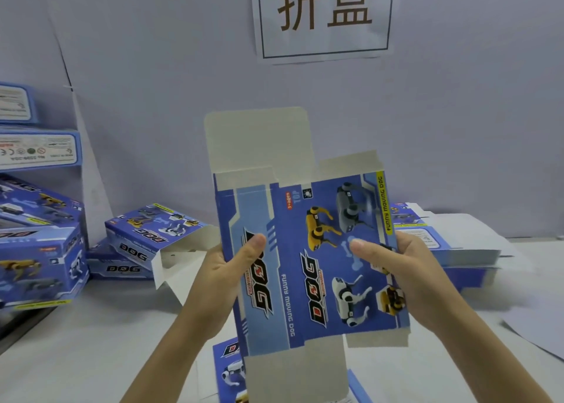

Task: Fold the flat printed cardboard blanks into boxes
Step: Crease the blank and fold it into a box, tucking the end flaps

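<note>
Cardboard blank [305, 250]: blue, printed with toy dogs and the word DOG. It is held upright in the air over the worktop at the middle of the view, and plain pale flaps stick out at its top and bottom ends.
Left hand [225, 268]: clamped on the blank's left edge, with the thumb pressed on the printed face and the fingers behind the card.
Right hand [406, 268]: clamped on the blank's right edge, with the thumb on the printed face and the fingers hidden behind.
Worktop [91, 341]: pale and flat, carrying everything else.
Folded boxes [39, 265]: same print, stacked at the far left.
Open box [152, 228]: lies on its side just left of the held blank, with its end flaps spread open.
Flat stack [451, 250]: a pile of the same blanks on the right, behind the right hand.
Spare blank [229, 369]: lies flat on the near worktop, partly hidden by the held one.
Sign [323, 15]: a white sheet on the far wall with two large dark characters.
</note>
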